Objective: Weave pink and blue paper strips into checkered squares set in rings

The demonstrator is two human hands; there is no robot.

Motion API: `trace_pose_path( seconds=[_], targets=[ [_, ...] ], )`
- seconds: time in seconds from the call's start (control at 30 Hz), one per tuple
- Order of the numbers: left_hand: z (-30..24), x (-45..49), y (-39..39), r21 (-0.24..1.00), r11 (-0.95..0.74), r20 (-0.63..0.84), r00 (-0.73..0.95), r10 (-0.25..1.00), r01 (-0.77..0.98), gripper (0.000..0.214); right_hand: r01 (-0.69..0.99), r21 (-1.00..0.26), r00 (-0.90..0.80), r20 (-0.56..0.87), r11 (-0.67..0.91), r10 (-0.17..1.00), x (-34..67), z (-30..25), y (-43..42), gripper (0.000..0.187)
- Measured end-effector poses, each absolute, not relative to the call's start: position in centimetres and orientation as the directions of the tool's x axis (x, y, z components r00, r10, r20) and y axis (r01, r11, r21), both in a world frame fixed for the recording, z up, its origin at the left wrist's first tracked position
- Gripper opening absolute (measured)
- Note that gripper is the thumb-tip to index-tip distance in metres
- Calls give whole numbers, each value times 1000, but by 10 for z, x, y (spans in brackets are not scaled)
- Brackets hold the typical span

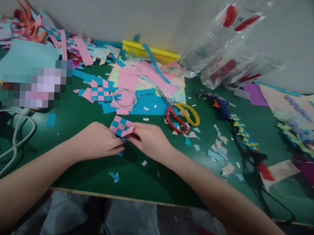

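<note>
A small woven square of pink and blue paper strips [121,126] lies on the green table [75,127] between my hands. My left hand [100,141] has its fingers closed on the near left edge of the weave. My right hand [149,140] pinches the weave's right edge, where a pink strip end sticks out. A second pink and blue woven piece [100,93] lies farther back. Beside it sits a clear tape ring [124,97] on blue and pink paper.
Red and yellow scissors [181,115] lie to the right of the weave among paper scraps. A blue glue gun [220,104] with a black cord lies further right. Plastic bags [227,54] lean on the wall. A white cable [14,139] loops at left.
</note>
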State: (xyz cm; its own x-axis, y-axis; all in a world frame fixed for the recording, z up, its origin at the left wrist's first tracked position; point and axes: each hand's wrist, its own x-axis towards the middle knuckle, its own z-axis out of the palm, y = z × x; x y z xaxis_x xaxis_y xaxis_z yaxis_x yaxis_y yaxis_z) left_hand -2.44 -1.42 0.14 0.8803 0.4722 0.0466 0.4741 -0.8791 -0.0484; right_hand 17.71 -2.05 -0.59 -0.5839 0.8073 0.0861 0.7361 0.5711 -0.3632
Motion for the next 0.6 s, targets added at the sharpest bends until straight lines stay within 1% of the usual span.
trace_pose_path(
  seconds=[0.17, 0.23, 0.33, 0.4, 0.5, 0.6],
  targets=[
    [2, -25, -13, -40, -889, 36, 890, 454, 455, 27, 742, -318, -579, 139, 590, 803, 177, -9, -22, 16],
    [2, -25, -13, -47, -891, 61, 891, 449, 452, 27, 732, -359, -573, 136, 579, 809, 179, -10, -22, 15],
    [1, -25, -14, -68, -898, 129, 896, 425, 435, 23, 686, -489, -567, 106, 539, 817, 182, -10, -19, 15],
    [0, -25, -15, -97, -900, 156, 900, 408, 425, 21, 652, -553, -572, 89, 519, 815, 185, -10, -16, 15],
    [0, -25, -15, -129, -897, 166, 901, 400, 422, 20, 622, -590, -592, 77, 515, 803, 187, -9, -13, 17],
    [0, -26, -14, -127, -891, 154, 895, 417, 437, 21, 608, -599, -614, 63, 522, 787, 188, -8, -12, 16]
  ],
)
